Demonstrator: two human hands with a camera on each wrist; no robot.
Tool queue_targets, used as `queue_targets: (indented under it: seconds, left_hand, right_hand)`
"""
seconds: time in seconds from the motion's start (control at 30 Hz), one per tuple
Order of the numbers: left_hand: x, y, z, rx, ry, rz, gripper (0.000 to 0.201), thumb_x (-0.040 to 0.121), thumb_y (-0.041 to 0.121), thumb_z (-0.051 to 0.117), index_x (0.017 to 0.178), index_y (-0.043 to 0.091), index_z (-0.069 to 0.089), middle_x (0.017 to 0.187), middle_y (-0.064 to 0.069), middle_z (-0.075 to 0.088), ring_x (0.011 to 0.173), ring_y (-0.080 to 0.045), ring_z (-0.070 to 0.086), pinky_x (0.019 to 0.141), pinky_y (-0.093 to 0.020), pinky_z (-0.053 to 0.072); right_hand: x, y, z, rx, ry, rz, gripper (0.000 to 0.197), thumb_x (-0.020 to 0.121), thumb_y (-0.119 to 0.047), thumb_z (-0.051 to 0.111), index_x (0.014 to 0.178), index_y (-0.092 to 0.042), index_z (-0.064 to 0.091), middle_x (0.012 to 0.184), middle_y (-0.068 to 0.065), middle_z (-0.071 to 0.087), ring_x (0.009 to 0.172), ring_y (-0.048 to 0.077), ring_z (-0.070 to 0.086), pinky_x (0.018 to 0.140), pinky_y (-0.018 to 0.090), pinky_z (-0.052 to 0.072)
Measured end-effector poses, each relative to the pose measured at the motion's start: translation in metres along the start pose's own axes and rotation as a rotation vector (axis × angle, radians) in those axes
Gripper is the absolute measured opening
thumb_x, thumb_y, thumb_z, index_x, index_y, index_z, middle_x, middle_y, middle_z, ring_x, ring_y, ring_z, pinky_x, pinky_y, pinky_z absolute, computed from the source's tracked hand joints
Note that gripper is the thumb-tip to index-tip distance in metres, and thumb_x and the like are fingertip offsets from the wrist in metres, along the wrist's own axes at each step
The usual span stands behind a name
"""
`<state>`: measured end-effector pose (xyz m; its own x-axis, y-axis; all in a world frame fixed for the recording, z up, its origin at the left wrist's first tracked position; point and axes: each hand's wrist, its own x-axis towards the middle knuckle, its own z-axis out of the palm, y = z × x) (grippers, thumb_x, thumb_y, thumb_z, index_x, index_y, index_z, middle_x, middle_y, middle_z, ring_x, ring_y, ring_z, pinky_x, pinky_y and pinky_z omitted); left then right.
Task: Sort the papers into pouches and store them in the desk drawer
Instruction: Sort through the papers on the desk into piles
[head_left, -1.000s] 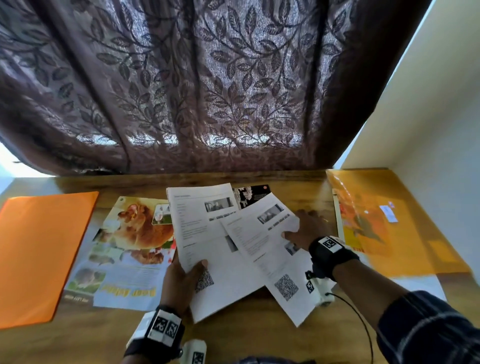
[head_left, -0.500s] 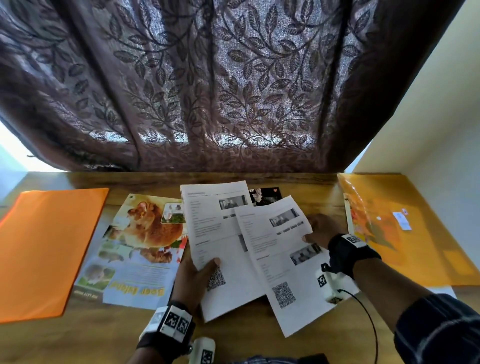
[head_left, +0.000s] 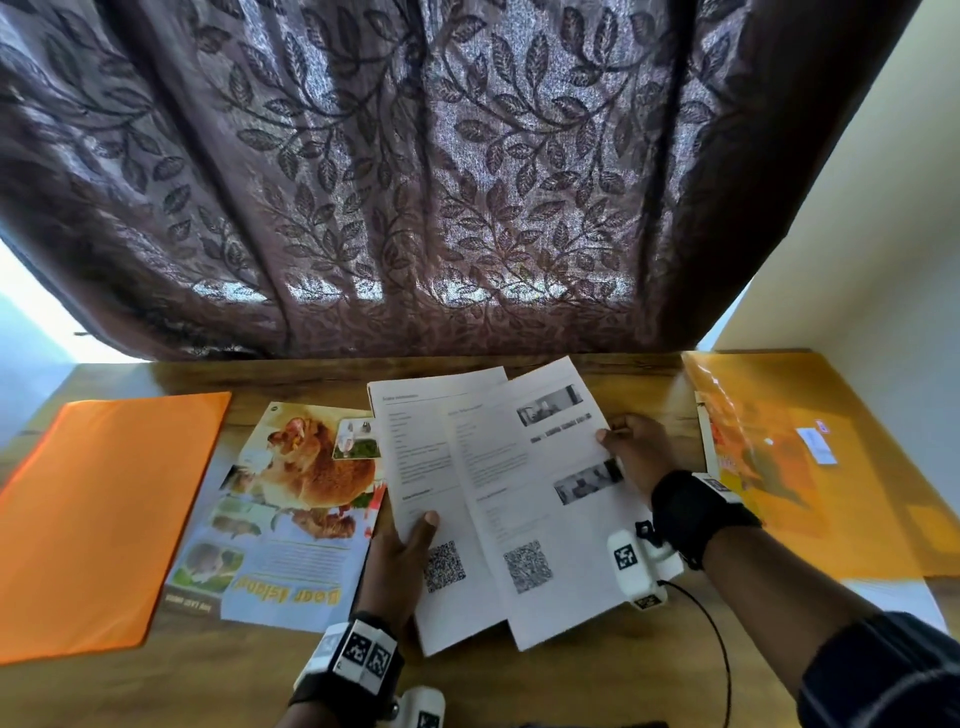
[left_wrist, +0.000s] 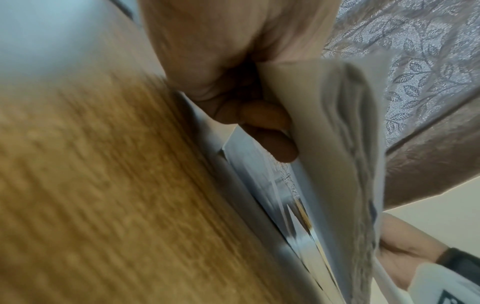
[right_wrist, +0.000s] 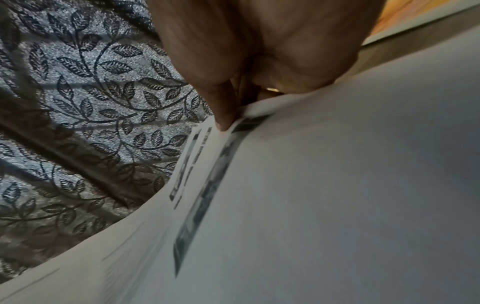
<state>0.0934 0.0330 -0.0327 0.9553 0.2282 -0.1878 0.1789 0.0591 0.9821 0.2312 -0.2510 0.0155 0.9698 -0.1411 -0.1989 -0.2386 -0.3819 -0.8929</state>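
Two white printed sheets, each bearing grey photographs and a QR code, are held above a brown wooden desk (head_left: 519, 686) in front of a dark brown leaf-patterned curtain (head_left: 415, 182). The left hand (head_left: 400, 561) grips the left printed sheet (head_left: 415, 467) along its lower left edge, thumb on the upper face beside the QR code, fingers curled beneath; the left wrist view confirms fingers (left_wrist: 267, 123) tucked under the paper. The right hand (head_left: 636, 452) pinches the right printed sheet (head_left: 530, 493) at its right edge, thumb tip on the top face near the upper photograph, as the right wrist view also shows. The right sheet overlaps the left sheet along the middle. Both sheets are raised off the desk at the near end; how far the far end is lifted cannot be told.

To the left of the held sheets, a glossy colour leaflet with a brown bear picture (head_left: 291, 499) lies flat on the desk, partly under the left sheet. Further left lies a plain opaque orange pouch (head_left: 104, 509), flat and apart from the leaflet. At the right end of the desk lies a translucent yellow-orange plastic pouch (head_left: 810, 467) with a coloured paper visible inside it, against a cream wall (head_left: 857, 208). Both wrists carry black straps with white marker blocks.
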Motion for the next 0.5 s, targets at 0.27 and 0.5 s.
queue_targets:
  seconds: [0.27, 0.5]
  left_hand:
    - [-0.005, 0.009, 0.011, -0.056, -0.062, -0.083, 0.019, 0.093, 0.020, 0.064, 0.112, 0.015, 0.066, 0.104, -0.008, 0.076, 0.095, -0.029, 0.074, 0.083, -0.052, 0.059]
    - [-0.009, 0.008, 0.012, -0.050, -0.134, -0.106, 0.019, 0.095, 0.012, 0.060, 0.112, 0.005, 0.065, 0.103, -0.014, 0.076, 0.092, -0.034, 0.073, 0.080, -0.052, 0.059]
  right_hand:
    - [-0.012, -0.014, 0.036, 0.057, -0.083, -0.013, 0.004, 0.089, -0.019, 0.065, 0.085, -0.018, 0.067, 0.092, 0.005, 0.074, 0.090, 0.029, 0.069, 0.088, 0.050, 0.055]
    - [-0.021, -0.001, 0.046, 0.086, -0.038, -0.033, 0.018, 0.083, -0.016, 0.074, 0.098, -0.014, 0.064, 0.093, 0.002, 0.071, 0.089, 0.022, 0.068, 0.087, 0.044, 0.056]
